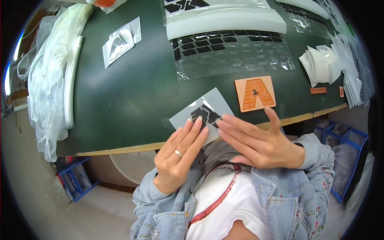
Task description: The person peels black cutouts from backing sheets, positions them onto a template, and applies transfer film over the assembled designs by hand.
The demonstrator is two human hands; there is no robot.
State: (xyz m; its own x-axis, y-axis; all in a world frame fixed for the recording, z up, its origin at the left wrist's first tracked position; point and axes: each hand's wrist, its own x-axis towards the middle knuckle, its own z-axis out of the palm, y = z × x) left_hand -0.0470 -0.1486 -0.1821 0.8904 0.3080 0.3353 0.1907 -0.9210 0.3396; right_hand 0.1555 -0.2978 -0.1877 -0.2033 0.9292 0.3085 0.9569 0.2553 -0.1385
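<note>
A pale, translucent sheet (216, 98) lies tilted at the table's front edge, bearing black angular pieces (205, 113). My left hand (176, 156), with a ring on one finger, rests its outstretched fingers on the lower left part of the sheet and pieces. From the other side, my right hand (260, 145) lays its straight fingertips at the right side of the black pieces, thumb side hidden beneath. Fingers of both hands cover part of the sheet. Just beyond my right hand sits a square orange block (245, 100) with a grooved, A-like shape in it.
Clear film (236, 66) with rows of black pieces (214, 41) spreads under a white roll (228, 22) at the back. Left are plastic bags (50, 84) and small packets (120, 44); right, white sheets (320, 66) and a reddish bar (318, 91). A blue rack (350, 138) stands below.
</note>
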